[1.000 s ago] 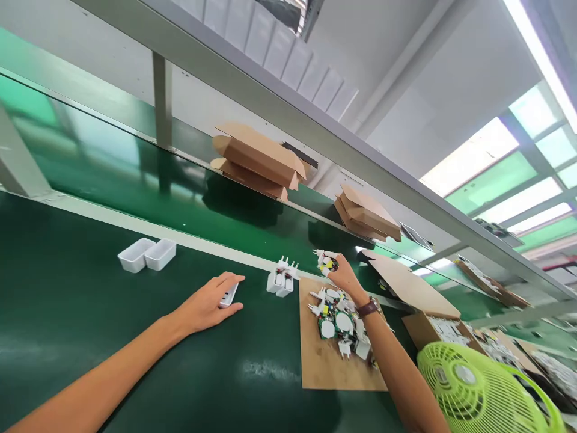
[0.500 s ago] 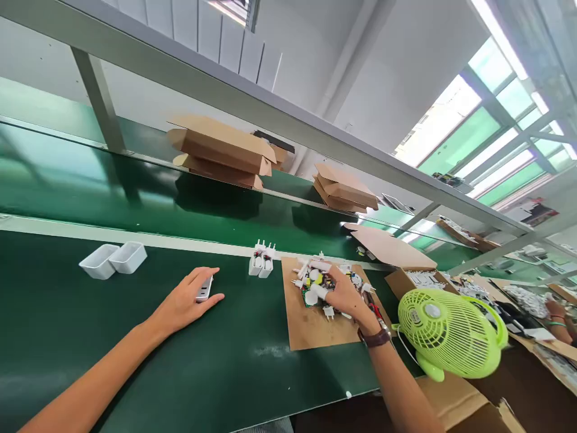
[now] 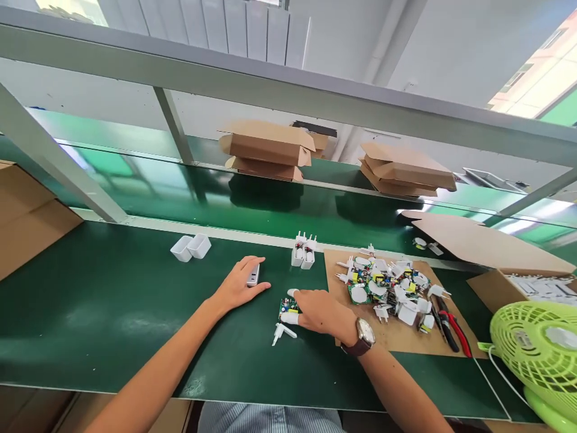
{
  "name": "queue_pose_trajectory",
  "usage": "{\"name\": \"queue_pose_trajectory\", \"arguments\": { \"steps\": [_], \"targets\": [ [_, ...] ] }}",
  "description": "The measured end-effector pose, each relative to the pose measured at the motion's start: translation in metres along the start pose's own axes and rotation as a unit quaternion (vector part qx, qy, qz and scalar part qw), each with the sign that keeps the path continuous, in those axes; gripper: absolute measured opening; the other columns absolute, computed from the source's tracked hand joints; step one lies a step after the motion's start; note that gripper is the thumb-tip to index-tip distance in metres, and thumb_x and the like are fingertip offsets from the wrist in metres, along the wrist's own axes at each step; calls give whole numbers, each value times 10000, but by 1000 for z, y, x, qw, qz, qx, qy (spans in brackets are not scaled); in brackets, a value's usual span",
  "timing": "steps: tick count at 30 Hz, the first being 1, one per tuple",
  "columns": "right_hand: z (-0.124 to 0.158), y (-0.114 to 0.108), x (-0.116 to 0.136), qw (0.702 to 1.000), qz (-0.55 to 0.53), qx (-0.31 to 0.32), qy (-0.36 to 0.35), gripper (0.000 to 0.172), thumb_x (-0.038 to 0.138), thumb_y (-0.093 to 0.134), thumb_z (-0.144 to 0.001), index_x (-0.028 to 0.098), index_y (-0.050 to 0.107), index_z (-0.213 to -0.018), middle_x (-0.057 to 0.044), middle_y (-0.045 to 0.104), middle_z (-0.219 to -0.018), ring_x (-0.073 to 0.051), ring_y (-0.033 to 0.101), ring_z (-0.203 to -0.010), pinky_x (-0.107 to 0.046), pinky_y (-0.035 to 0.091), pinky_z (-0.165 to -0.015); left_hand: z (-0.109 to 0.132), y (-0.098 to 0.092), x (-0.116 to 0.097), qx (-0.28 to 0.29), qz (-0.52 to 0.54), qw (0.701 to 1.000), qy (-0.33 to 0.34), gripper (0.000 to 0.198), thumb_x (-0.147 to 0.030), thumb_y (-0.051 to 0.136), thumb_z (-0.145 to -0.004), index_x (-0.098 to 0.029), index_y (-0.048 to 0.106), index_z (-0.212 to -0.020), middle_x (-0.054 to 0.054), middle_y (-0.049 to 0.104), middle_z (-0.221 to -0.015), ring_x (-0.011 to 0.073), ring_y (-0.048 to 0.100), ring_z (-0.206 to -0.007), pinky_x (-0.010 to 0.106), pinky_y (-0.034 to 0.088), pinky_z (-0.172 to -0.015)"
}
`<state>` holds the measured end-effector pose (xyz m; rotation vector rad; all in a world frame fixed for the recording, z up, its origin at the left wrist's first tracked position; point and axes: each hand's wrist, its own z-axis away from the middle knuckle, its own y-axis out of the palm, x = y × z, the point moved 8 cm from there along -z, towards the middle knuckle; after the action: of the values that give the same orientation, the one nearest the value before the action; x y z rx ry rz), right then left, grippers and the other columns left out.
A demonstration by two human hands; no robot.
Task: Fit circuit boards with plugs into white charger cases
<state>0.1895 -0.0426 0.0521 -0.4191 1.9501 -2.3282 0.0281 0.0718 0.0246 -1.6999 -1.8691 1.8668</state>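
My left hand (image 3: 240,284) rests on the green bench, its fingers curled round a small white charger housing (image 3: 253,275) with port openings facing up. To its right, my right hand (image 3: 321,310), with white covers on thumb and finger, pinches a small circuit board (image 3: 289,305). A white two-pin plug (image 3: 283,332) hangs at the board's near end. Beyond my hands, two white housings (image 3: 303,257) stand upright side by side, with parts and pins showing at their tops. Farther left are two white open cups (image 3: 191,247), tilted against each other.
A heap of circuit boards and plugs (image 3: 387,285) covers a cardboard sheet (image 3: 392,343) on the right. Red-and-black pliers (image 3: 453,329) lie beside the heap. A lime-green fan (image 3: 536,355) and a box of white parts (image 3: 491,288) stand farther right. Folded cartons (image 3: 270,144) sit behind.
My right hand has moved left from the heap, bringing a circuit board with a plug near my left hand. The left hand keeps hold of the charger housing. The view has swung left.
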Motion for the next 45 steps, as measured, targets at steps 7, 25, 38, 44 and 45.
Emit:
{"name": "queue_pose_trajectory", "arguments": {
  "steps": [7,25,38,44,45],
  "targets": [
    [3,-3,19,990,-65,-110,-62,228,293,653,-931,163,593,-1109,-132,640,-1105,-281,604,-984,-437,530,-856,1,-5,-10,12,26,999,45,803,-224,636,-871,-259,240,-1569,134,491,-1360,271,533,-1253,493,448,-1113],
    [6,-8,0,936,-196,-275,-102,543,64,591,-775,180,526,-1301,-114,638,-1093,-271,592,-1033,-466,553,-892,0,-1,4,42,129,991,-5,843,-264,672,-882,-289,203,-1582,124,538,-1401,264,579,-1272,503,455,-1113],
    [17,-31,-2,892,-135,-428,-47,607,41,552,-795,221,484,-1370,-112,614,-1147,-295,570,-1110,-500,567,-912,17,7,-11,220,166,960,-53,1185,-522,931,-604,-396,273,-1581,93,500,-1488,167,537,-878,375,515,-857],
    [15,-28,-3,905,-90,-413,-48,595,31,556,-760,184,523,-1333,-118,633,-1088,-292,587,-1038,-496,577,-888,16,20,-18,239,152,957,-69,735,-545,882,-667,-281,644,-1311,65,693,-1156,201,588,-863,356,523,-803],
    [17,-30,-2,902,-91,-419,-48,595,24,550,-765,184,521,-1337,-119,635,-1094,-291,588,-1046,-496,577,-893,11,14,-16,183,141,971,-68,686,-534,878,-680,-269,658,-1273,69,687,-1146,219,603,-908,371,531,-828]
  ]
}}
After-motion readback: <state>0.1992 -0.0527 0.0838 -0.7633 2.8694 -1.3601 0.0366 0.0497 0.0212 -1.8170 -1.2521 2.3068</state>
